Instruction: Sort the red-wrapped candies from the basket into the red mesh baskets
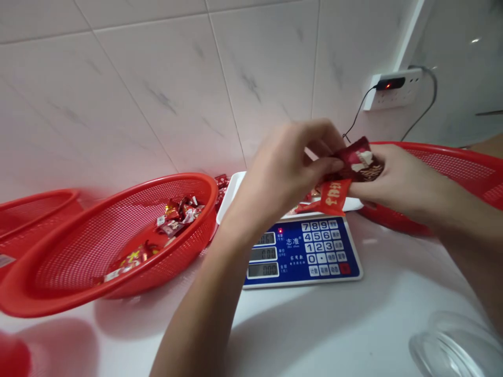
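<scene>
**Dark red packet [359,159] being held between two hands over the scale [298,254]**

Head view: The left hand [293,157] is pinching the packet's left end between thumb and fingers; the right hand [387,178] is gripping it from the opposite side. The packet is thus lying to the right of the left fingertips and to the left of the right palm, with both touching it, so neither hand is standing nearer. Its visible length appears to be running from hand to hand; fingers are covering the ends, so the true long axis is remaining unconfirmed.

An orange-red packet [336,196] is hanging just below, its edge meeting the right hand's fingers; whether they are gripping it cannot be told. Underneath, further wrapped packets [304,209] are resting on the white tray [231,196]. A red basket [90,246] is standing left of the scale.
</scene>
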Motion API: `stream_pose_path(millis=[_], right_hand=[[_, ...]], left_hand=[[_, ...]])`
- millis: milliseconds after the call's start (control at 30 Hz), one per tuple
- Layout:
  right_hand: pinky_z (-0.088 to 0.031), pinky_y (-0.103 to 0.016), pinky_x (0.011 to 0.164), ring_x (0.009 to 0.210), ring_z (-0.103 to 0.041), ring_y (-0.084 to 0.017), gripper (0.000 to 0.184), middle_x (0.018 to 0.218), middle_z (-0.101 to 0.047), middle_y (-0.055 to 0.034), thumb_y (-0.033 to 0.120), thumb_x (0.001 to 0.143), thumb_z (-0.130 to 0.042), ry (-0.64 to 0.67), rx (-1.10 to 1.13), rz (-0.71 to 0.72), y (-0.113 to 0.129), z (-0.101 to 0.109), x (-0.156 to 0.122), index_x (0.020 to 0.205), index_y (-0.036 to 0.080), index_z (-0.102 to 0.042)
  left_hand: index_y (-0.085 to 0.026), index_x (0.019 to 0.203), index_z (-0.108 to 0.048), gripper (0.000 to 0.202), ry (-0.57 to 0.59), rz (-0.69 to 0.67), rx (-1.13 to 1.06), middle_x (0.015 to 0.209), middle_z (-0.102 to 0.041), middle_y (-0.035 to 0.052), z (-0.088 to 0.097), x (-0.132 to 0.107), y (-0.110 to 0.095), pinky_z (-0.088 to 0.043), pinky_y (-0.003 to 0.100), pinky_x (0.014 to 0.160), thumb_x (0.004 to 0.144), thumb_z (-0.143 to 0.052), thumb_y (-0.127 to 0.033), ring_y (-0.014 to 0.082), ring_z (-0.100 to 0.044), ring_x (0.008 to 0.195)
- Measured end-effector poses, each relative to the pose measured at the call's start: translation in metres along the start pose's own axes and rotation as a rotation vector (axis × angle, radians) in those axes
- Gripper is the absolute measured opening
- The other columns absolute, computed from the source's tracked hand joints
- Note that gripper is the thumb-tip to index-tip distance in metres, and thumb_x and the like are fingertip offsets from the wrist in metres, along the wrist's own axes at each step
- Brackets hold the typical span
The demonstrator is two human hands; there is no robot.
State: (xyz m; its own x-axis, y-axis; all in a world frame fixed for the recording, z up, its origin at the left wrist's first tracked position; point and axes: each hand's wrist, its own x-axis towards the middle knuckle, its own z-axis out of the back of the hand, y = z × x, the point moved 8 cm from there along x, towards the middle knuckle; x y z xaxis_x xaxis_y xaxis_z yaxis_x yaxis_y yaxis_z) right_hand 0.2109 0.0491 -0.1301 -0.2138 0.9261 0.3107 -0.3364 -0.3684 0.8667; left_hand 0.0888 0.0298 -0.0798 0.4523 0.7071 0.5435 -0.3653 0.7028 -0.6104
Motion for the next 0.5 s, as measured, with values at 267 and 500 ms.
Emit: stream_pose_path(millis=[267,500], right_hand=[[-0.035,-0.025,0.046,0.05,-0.045,-0.011,0.021,0.059,-0.052,0.0022,0.03,0.075,-0.075,0.041,0.096,-0.136,-0.031,-0.011,0.016,0.073,0.021,-0.056],[-0.048,-0.031,0.058,0.065,-0.061,-0.018,0.021,0.073,-0.064,-0.0016,0.023,0.07,-0.078,0.024,0.003,-0.204,-0.041,-0.009,0.018,0.083,0.021,-0.062]], left_hand=[[-0.023,0.118,-0.068,0.029,-0.011,0.033,0.212,0.115,-0.071,0.0067,-0.004,0.0,0.019,-0.053,0.029,0.08,0.089,-0.071,-0.026,0.0207,-0.067,0.099],[-0.026,0.12,-0.064,0.035,0.136,-0.046,0.076,0.116,-0.072,-0.0001,-0.021,0.007,0.039,-0.054,0.024,0.085,0.089,-0.062,-0.01,0.017,-0.065,0.107]])
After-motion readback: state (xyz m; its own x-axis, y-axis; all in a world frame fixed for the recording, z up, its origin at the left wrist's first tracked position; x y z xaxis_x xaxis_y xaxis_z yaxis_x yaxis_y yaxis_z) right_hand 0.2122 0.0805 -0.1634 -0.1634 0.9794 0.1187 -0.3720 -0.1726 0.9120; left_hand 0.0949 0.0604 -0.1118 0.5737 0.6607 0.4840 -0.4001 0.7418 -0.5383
